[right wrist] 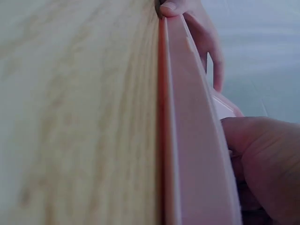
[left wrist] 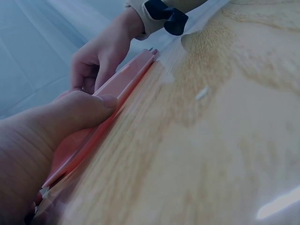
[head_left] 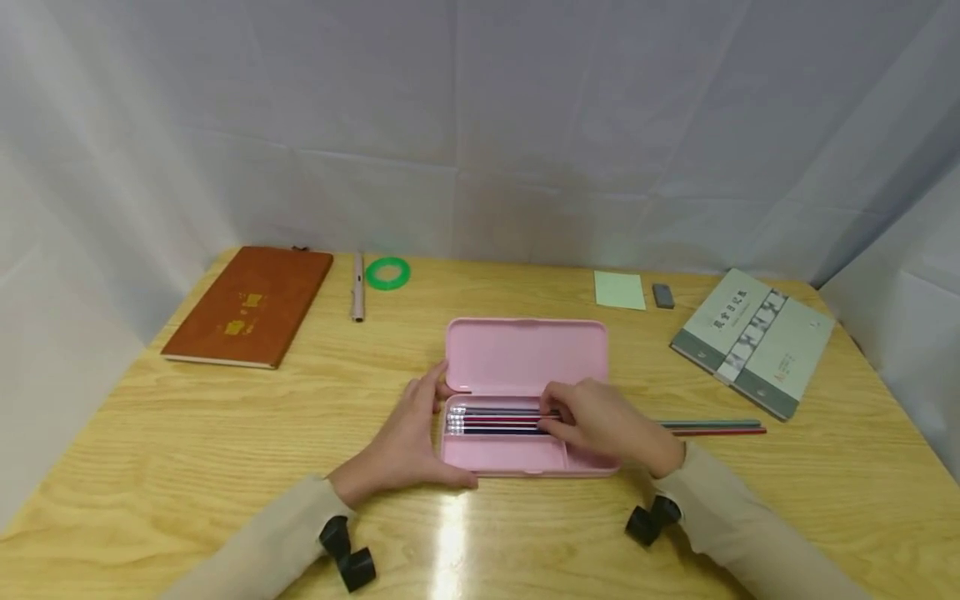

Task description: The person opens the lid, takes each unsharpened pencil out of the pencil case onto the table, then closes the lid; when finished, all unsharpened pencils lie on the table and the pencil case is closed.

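Head cam: high, looks forward and down over the whole worktop [head_left: 187, 467], backdrop cloth behind, pink pencil case [head_left: 525, 367] dead centre, mid range.

Left wrist cam: sits low at worktop level just left of the case, very close, looks along the case's front edge [left wrist: 117, 89] toward the right hand [left wrist: 96, 58] at its far end.

Right wrist cam: also skimming the worktop, very close and blurred, looks the opposite way along the same front edge [right wrist: 187, 117] to the left hand [right wrist: 201, 33].

All three share the case; each wrist view catches the opposite hand.
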Tool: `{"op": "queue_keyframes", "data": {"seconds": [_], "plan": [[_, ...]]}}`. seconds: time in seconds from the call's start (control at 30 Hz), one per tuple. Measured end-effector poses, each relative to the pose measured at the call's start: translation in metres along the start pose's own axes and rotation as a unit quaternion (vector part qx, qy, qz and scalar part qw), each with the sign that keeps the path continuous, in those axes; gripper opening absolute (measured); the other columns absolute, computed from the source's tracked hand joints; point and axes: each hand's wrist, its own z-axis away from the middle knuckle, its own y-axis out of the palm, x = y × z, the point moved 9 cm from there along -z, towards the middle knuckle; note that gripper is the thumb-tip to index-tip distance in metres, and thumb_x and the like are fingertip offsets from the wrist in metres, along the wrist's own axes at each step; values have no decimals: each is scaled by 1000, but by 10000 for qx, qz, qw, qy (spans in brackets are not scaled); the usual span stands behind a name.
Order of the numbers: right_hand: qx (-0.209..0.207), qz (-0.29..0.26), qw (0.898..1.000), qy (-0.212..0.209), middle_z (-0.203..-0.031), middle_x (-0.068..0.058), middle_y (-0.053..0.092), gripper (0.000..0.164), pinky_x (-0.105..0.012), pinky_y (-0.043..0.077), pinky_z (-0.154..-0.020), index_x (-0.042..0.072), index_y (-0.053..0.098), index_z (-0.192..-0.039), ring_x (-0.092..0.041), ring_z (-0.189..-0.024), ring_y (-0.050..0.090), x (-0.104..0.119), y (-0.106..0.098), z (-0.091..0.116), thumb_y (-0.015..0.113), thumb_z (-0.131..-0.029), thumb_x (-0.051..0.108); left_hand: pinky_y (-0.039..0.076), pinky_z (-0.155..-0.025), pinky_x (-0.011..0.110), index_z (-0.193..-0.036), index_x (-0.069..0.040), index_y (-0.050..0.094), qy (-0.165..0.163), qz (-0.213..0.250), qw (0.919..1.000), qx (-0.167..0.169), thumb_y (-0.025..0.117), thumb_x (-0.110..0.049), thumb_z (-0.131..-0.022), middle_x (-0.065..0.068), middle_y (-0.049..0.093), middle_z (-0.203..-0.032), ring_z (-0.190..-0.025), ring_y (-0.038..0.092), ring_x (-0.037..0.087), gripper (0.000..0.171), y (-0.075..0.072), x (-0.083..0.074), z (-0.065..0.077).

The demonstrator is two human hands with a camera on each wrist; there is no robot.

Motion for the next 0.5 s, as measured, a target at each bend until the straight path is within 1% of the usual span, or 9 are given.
{"op": "queue_keyframes", "data": {"seconds": [0.07, 0.17, 0.27, 0.33, 0.4, 0.43, 0.5], "plan": [[30, 5, 10000, -55, -59, 11, 48, 7, -16, 33, -47, 13, 65, -89, 3, -51, 36, 1, 1, 1, 68, -89, 19, 45, -95, 38, -154, -8, 13, 18, -4, 10000, -6, 94, -47, -41, -2, 50, -121, -106, 46, 13, 145, 1, 0, 0], [21, 138, 9999, -100, -59, 10, 51, 7, -16, 33, -47, 11, 67, -91, 3, -51, 37, 2, 2, 1, 68, -89, 18, 45, -95, 39, -154, -7, 13, 70, 10, 10000, -26, 94, -48, -41, -1, 51, -121, -106, 46, 14, 145, 0, -3, 0], [-69, 464, 9987, -182, -65, 8, 59, 8, -17, 39, -50, 11, 68, -92, 2, -54, 43, 5, 0, 2, 67, -90, 18, 46, -95, 40, -153, -6, 13, 72, 14, 10000, -37, 94, -49, -41, 1, 51, -121, -107, 47, 16, 145, 0, -3, 1], [-240, 653, 9974, -202, -69, 6, 64, 7, -19, 43, -53, 11, 68, -92, 0, -57, 48, 7, -6, 6, 67, -90, 18, 46, -95, 40, -153, -6, 13, 63, 22, 10000, -36, 94, -49, -41, 2, 50, -121, -107, 48, 17, 145, 0, -2, 1], [-533, 810, 9950, -226, -73, 5, 66, 6, -20, 45, -56, 11, 68, -91, 0, -59, 50, 6, -16, 14, 68, -89, 16, 46, -95, 40, -153, -6, 13, 70, 26, 10000, -42, 94, -49, -41, 2, 51, -121, -108, 48, 18, 145, 0, -2, 1], [-686, 838, 9938, -231, -71, 6, 65, 5, -20, 44, -55, 11, 67, -91, 1, -58, 48, 3, -22, 20, 69, -88, 15, 46, -96, 40, -153, -6, 13, 69, 40, 10000, -40, 94, -49, -41, 2, 51, -121, -108, 48, 18, 145, 0, -2, 1], [-963, 803, 9919, -181, -64, 10, 57, 5, -19, 39, -50, 13, 67, -91, 3, -54, 42, -6, -35, 37, 71, -86, 13, 46, -97, 41, -153, -6, 13, 74, 72, 9999, -46, 95, -47, -40, 1, 51, -121, -109, 48, 18, 145, -1, -2, 1]]}}
